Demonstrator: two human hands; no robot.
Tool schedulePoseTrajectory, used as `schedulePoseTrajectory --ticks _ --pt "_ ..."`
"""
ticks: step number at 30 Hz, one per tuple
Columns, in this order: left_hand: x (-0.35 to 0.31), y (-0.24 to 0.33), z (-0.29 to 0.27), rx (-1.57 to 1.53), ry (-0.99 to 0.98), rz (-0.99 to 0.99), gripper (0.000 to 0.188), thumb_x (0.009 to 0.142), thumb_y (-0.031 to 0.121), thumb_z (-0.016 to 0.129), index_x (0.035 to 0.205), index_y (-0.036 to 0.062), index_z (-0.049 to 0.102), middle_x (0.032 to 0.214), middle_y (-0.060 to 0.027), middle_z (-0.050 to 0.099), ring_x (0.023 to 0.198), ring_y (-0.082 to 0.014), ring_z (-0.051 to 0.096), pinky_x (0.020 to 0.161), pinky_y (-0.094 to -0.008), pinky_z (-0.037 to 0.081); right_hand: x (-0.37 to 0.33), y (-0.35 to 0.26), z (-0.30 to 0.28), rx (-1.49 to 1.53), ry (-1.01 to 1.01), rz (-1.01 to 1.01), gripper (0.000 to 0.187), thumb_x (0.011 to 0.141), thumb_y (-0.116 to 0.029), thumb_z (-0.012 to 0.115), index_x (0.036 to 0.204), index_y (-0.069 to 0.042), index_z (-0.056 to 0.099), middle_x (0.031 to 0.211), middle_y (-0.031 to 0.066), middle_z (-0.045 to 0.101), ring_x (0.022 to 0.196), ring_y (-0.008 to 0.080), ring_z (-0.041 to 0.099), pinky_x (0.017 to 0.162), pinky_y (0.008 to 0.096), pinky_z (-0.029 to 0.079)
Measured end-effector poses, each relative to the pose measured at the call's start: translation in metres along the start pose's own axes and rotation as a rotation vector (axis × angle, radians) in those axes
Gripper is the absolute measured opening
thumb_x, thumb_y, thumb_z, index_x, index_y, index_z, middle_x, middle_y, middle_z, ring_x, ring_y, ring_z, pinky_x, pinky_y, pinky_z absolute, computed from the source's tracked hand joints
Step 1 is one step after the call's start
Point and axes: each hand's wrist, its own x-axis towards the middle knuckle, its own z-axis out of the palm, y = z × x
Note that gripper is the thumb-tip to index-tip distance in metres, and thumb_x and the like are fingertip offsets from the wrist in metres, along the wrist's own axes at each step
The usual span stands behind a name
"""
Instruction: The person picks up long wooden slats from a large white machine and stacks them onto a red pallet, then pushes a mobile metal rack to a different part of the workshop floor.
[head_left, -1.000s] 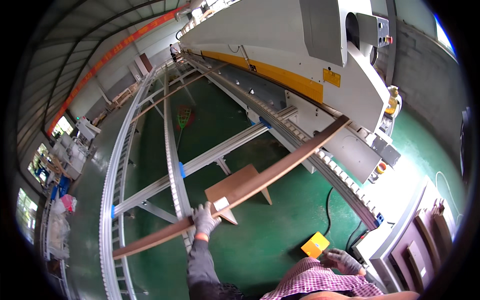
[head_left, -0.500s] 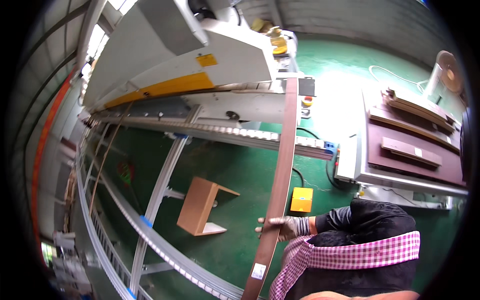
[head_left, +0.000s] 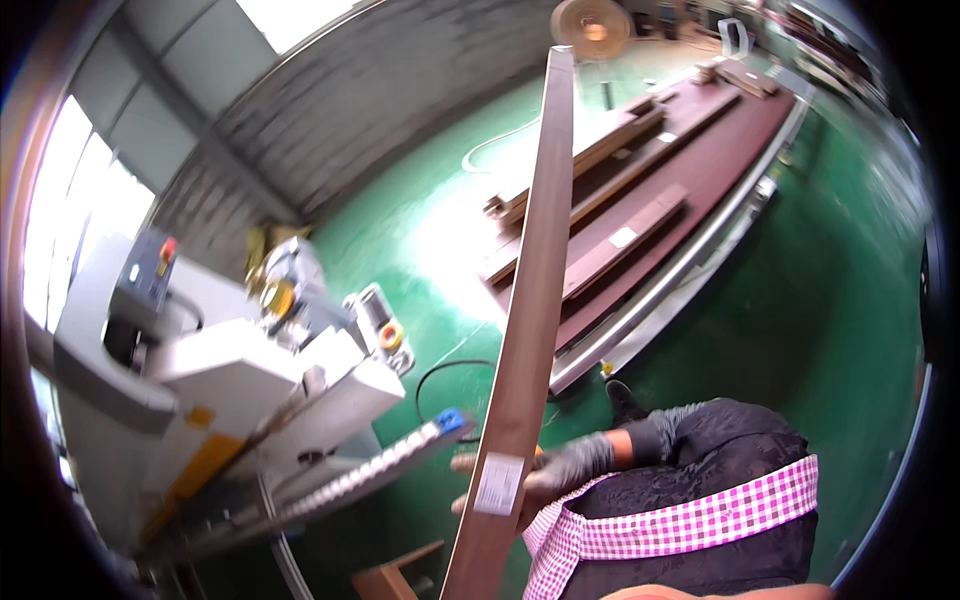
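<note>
1 white machine (head_left: 230, 355) with a roller rail (head_left: 370, 465) stands at left, and beside it the long brown board (head_left: 535, 250) slants up the middle, its near end running out of view at the bottom. The gloved right hand (head_left: 560, 480) passes under it near the white label (head_left: 499, 483), fingers gripping around to its left edge; the left hand's fingers I cannot tell. Such length seems to want a grip near its balance point and a far tip held clear of the brown strips (head_left: 655, 212) at right.
</note>
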Motion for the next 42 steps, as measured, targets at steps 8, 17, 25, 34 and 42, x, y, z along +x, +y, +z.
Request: schedulePoseTrajectory --ticks 8,17,25,34,42 --pt "0.216 0.119 -0.004 -0.122 0.098 0.518 0.09 0.063 0.057 0.08 0.136 0.0147 0.05 0.109 -0.0165 0.065 0.101 -0.0353 0.061 0.094 -0.0474 0.045 -0.11 -0.155 -0.146 -0.092 0.787 -0.537 0.051 0.093 -0.045 0.061 0.13 -0.01 0.052 0.126 0.0154 0.062 0.117 0.0278 0.061 0.1 0.0485 0.048" --pt "0.372 0.293 -0.045 0.242 -0.114 0.599 0.094 0.058 0.06 0.083 0.133 0.0121 0.053 0.108 -0.0146 0.067 0.096 -0.0348 0.063 0.09 -0.0446 0.046 -0.28 -0.371 -0.353 0.046 1.27 -0.797 0.044 0.092 -0.045 0.064 0.11 -0.005 0.06 0.107 0.0152 0.07 0.097 0.0282 0.069 0.087 0.0467 0.057" --pt "0.511 0.423 0.066 -0.088 -0.258 0.725 0.081 0.061 0.041 0.086 0.131 0.0134 0.056 0.109 -0.0159 0.066 0.1 -0.0327 0.062 0.089 -0.0445 0.05 -0.357 -0.475 -0.463 -0.026 1.517 -0.846 0.034 0.09 -0.035 0.07 0.105 -0.006 0.062 0.098 0.0124 0.07 0.087 0.0285 0.07 0.081 0.0467 0.06" --pt "0.544 0.62 0.101 -0.418 0.066 0.929 0.073 0.05 0.037 0.086 0.114 0.0099 0.066 0.094 -0.0151 0.067 0.085 -0.0358 0.064 0.077 -0.0452 0.05 -0.389 -0.515 -0.461 -0.196 1.535 -0.599 0.046 0.079 -0.009 0.079 0.116 0.004 0.056 0.125 0.0233 0.059 0.115 0.0458 0.057 0.091 0.0561 0.053" --pt "0.549 0.706 0.152 -0.136 -0.038 0.806 0.089 0.06 0.048 0.084 0.135 0.0113 0.053 0.132 -0.0135 0.055 0.127 -0.0291 0.047 0.109 -0.0512 0.029 -0.358 -0.486 -0.49 -1.218 1.804 -0.206 0.027 0.09 -0.014 0.066 0.114 -0.002 0.061 0.091 0.0047 0.068 0.078 0.0136 0.065 0.071 0.0268 0.054"
